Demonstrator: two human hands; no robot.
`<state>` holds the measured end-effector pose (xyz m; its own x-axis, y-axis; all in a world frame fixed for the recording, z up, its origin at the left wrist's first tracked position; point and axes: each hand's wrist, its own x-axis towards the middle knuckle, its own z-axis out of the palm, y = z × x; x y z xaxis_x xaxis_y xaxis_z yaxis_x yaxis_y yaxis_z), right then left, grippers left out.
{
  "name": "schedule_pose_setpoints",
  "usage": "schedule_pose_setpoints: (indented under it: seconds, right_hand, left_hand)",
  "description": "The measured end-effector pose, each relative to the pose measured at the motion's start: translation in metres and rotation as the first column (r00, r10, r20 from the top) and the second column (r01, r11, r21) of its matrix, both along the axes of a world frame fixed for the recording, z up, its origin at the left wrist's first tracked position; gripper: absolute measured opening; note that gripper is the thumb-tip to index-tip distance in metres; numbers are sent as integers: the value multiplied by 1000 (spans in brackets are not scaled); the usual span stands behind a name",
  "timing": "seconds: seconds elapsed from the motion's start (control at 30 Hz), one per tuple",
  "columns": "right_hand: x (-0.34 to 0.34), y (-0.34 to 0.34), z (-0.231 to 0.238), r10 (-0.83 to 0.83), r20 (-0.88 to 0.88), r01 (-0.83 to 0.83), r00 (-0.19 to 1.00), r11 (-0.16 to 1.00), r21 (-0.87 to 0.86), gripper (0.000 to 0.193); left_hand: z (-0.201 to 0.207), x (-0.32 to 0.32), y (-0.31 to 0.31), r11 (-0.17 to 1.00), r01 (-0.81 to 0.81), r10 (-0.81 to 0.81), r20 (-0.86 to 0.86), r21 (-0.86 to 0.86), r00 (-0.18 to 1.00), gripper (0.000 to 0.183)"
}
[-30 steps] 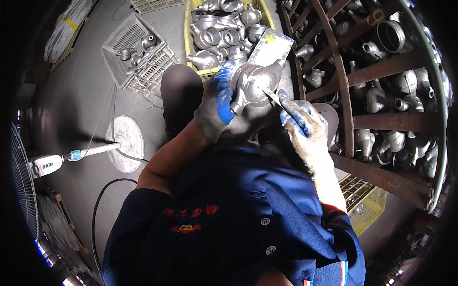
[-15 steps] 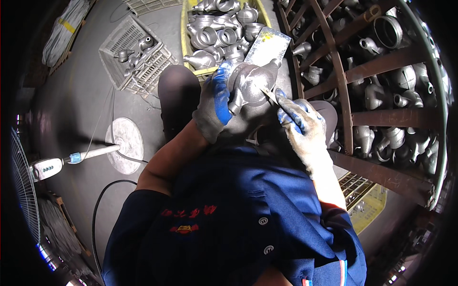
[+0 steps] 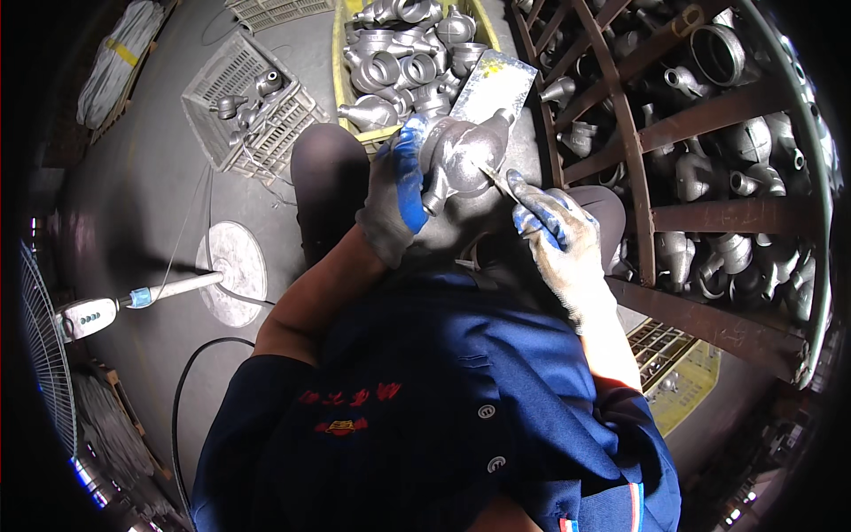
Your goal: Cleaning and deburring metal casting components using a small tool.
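Note:
My left hand (image 3: 396,195), in a grey glove with blue fingers, grips a grey metal casting (image 3: 461,155) with a narrow spout, held above my knees. My right hand (image 3: 551,232), in the same kind of glove, holds a thin metal tool (image 3: 496,177) whose tip touches the casting's side. I wear a blue work shirt, and both forearms come up from the lower edge.
A yellow crate (image 3: 341,84) full of similar grey castings stands ahead. A white plastic basket (image 3: 239,97) with a few parts sits to its left. A rusty metal cage (image 3: 709,168) filled with castings is on the right. A standing fan (image 3: 62,319) is at left.
The casting has been turned slightly in my left hand, and my right hand with the tool has shifted a little along its side.

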<state>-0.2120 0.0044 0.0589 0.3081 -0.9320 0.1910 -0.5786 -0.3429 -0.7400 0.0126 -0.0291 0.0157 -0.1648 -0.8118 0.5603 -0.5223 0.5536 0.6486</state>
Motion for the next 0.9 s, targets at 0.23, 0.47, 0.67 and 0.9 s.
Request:
schedule_pose_setpoints:
  seconds: [0.23, 0.47, 0.67, 0.9]
  right_hand:
    - [-3, 1, -5, 47, 76, -51, 996, 997, 56, 21]
    - [-2, 1, -6, 53, 108, -62, 993, 995, 81, 25]
    - [1, 2, -1, 57, 100, -63, 993, 996, 56, 27]
    - [15, -1, -5, 96, 181, -80, 979, 992, -94, 41]
  left_hand:
    - [-7, -2, 0, 992, 77, -54, -207, 101, 977, 38]
    - [-12, -5, 3, 983, 105, -59, -286, 148, 956, 43]
    - [-12, -3, 4, 972, 125, -91, -173, 200, 981, 41]
    - [4, -12, 14, 849, 462, -138, -736, 257, 663, 37]
